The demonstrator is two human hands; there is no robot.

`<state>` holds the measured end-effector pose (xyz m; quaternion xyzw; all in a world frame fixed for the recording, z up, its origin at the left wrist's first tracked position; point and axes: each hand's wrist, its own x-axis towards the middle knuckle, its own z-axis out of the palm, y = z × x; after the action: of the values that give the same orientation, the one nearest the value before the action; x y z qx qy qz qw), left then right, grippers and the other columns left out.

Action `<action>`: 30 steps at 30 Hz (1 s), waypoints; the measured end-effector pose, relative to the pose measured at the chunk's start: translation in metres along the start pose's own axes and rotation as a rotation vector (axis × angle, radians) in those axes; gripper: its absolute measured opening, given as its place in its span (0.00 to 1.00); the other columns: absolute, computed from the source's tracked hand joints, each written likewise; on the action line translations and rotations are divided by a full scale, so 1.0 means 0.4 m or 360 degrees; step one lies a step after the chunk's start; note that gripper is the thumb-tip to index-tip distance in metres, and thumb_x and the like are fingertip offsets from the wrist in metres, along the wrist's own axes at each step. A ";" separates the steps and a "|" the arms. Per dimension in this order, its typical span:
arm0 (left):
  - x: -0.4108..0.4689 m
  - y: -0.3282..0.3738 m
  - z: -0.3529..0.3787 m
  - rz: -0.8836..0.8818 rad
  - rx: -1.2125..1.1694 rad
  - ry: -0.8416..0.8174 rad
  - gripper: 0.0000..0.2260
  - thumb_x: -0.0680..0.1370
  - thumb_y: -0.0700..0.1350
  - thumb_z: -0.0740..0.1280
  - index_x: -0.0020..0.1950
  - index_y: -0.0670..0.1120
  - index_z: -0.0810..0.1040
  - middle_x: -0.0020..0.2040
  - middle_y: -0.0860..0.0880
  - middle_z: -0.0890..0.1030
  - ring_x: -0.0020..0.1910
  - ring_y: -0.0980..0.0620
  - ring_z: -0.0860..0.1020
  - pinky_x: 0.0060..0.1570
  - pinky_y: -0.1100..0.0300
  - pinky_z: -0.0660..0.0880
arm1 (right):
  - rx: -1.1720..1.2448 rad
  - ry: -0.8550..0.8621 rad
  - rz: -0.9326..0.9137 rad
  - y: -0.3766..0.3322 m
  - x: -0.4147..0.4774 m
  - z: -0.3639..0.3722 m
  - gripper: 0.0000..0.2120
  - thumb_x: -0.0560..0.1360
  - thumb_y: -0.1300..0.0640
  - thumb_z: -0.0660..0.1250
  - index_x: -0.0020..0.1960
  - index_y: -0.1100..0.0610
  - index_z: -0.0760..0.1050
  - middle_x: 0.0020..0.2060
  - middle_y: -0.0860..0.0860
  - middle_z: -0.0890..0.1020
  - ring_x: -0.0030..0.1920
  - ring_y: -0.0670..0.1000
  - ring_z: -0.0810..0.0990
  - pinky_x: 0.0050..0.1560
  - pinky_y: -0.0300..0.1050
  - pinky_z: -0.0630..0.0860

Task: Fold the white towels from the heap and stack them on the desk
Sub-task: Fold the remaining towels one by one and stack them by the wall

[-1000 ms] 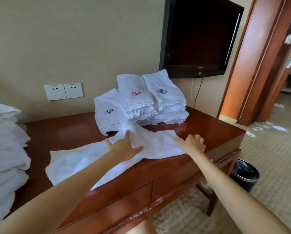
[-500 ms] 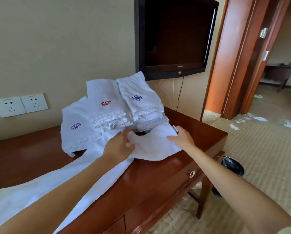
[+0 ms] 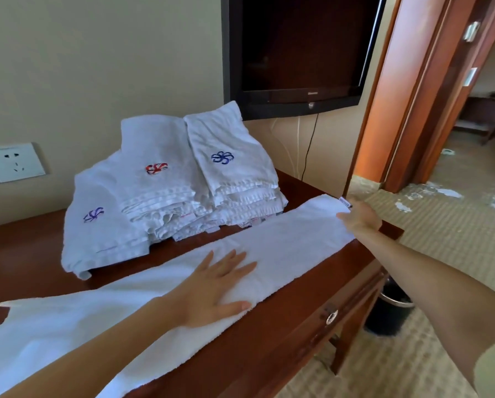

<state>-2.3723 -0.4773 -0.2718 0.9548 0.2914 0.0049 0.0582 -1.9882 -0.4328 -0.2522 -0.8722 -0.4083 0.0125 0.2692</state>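
Note:
A long white towel [image 3: 286, 248] lies folded lengthwise as a strip along the front of the wooden desk [image 3: 25, 254]. My left hand [image 3: 217, 285] rests flat on its middle, fingers spread. My right hand [image 3: 358, 216] grips the towel's far right end at the desk corner, beside a small label. Behind the strip stand stacks of folded white towels [image 3: 166, 191] with red, blue and purple embroidered flowers. The heap is out of view.
A black TV [image 3: 301, 50] hangs on the wall above the stacks, with cables running down. A wall socket [image 3: 14, 162] is at the left. A black bin [image 3: 389, 308] stands under the desk's right end. The open doorway lies at the right.
The towel's bunched right end has been pulled out straight towards the desk corner. My left hand has come back and flattened on the middle; my right hand moved further right. The view shifted right.

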 end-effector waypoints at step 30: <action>-0.773 -0.008 0.043 -0.1391 -0.0109 0.1007 0.26 0.78 0.57 0.63 0.74 0.52 0.65 0.74 0.50 0.67 0.72 0.48 0.66 0.72 0.48 0.62 | 0.0627 -0.0327 -0.1430 -0.503 -0.953 0.166 0.20 0.75 0.61 0.68 0.66 0.53 0.74 0.61 0.50 0.78 0.60 0.52 0.75 0.59 0.45 0.70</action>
<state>-2.6299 -0.6486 -0.2817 0.6940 0.6645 0.2771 -0.0048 -2.4001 -0.5713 -0.2879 -0.5371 -0.7578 0.0579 0.3660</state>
